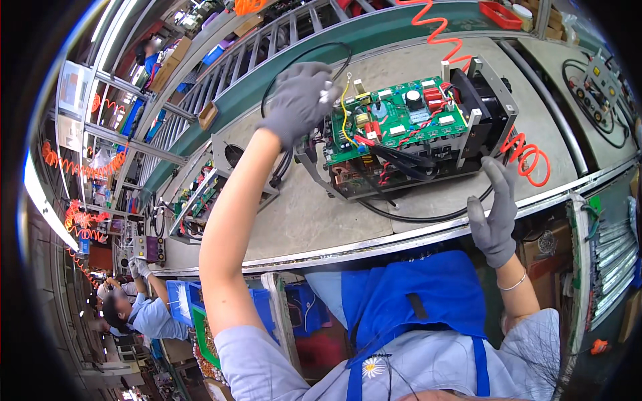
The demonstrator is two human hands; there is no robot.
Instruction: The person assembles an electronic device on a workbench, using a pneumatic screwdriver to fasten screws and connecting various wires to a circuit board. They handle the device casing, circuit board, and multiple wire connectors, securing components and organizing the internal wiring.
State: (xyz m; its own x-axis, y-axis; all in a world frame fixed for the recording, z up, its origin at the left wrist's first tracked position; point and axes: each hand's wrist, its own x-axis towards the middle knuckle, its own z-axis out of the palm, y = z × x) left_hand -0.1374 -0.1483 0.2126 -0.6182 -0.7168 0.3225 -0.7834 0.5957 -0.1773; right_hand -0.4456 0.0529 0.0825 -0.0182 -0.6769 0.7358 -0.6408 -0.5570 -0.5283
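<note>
An opened electrical unit with a green circuit board (401, 113) lies on the workbench before me. A black fan housing (478, 103) closes its right end, and bundled black cables (404, 160) cross its near side. My left hand (301, 100), in a grey glove, is over the unit's left end with its fingers curled; small pale spots show at the fingertips, but what they hold is unclear. Beside it a yellow wire (345, 110) rises from the board, ending in a ring terminal. My right hand (496, 217), gloved too, has thumb and fingers apart near the unit's front right corner.
A coiled red hose (438, 33) hangs behind the unit. A black cable (428, 219) loops along the bench's front edge. Another unit (231, 160) stands left, one more (600, 83) far right. A roller conveyor (267, 50) runs behind; a co-worker (150, 311) is at the left.
</note>
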